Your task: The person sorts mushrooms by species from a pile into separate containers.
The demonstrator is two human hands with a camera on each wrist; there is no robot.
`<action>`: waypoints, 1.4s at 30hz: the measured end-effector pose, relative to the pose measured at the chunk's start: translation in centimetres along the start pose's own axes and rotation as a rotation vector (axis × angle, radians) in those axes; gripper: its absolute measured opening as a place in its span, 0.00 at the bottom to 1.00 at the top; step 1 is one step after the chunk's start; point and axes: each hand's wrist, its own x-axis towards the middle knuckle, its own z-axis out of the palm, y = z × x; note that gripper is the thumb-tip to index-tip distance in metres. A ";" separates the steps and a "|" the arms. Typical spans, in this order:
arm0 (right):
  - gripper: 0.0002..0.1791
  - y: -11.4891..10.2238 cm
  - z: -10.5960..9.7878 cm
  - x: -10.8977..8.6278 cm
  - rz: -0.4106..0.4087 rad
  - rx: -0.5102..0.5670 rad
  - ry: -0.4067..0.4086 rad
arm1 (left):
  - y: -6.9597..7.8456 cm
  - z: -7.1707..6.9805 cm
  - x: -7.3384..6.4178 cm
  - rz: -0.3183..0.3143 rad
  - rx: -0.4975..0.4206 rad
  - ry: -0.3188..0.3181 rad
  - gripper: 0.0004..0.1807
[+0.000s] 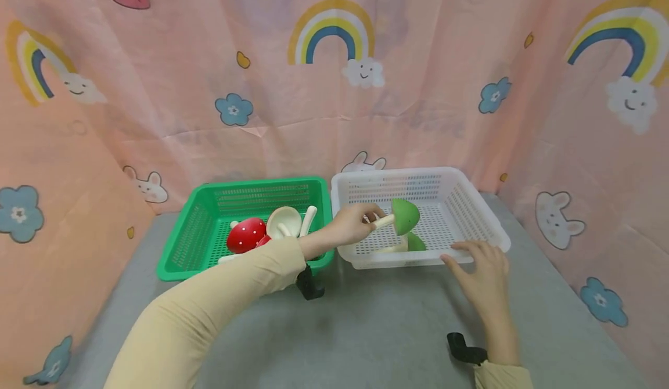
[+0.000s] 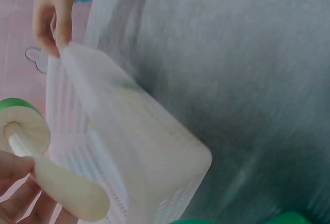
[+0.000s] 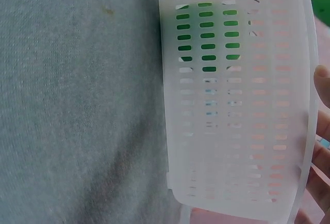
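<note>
My left hand [image 1: 352, 224] pinches the pale stem of a toy mushroom with a green cap [image 1: 405, 216], holding it above the white basket [image 1: 488, 235]. In the left wrist view the thumb and fingers close round the stem [image 2: 67, 182]. Below it, a second green-capped mushroom [image 1: 416, 242] lies inside the basket near its front wall. My right hand [image 1: 483, 270] grips the basket's front rim near the right corner, fingers over the edge. Through the slots in the right wrist view, green [image 3: 208, 38] shows from inside.
To the left stands a green basket [image 1: 180, 244] with a red, white-dotted mushroom [image 1: 245, 235], a pale-capped one [image 1: 284, 222] and other pale stems, partly hidden by my left arm. Both baskets stand on a grey cloth surface [image 1: 366, 331]. A pink patterned curtain [image 1: 439, 128] hangs behind.
</note>
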 end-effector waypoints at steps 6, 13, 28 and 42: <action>0.18 0.0 0.0 0.0 0.005 -0.002 0.004 | 0.2 -0.2 2.5 -0.090 0.006 -0.038 0.16; 0.17 -0.1 -0.1 -0.1 0.004 -0.011 0.006 | -0.9 1.5 4.3 -0.169 -0.003 -0.027 0.17; 0.17 -0.7 0.1 -0.1 -0.001 -0.017 0.001 | -1.8 3.2 4.2 -0.166 0.151 -0.121 0.17; 0.18 -0.4 0.5 0.0 -0.028 -0.004 0.021 | -2.5 4.0 3.8 -0.126 0.271 -0.135 0.22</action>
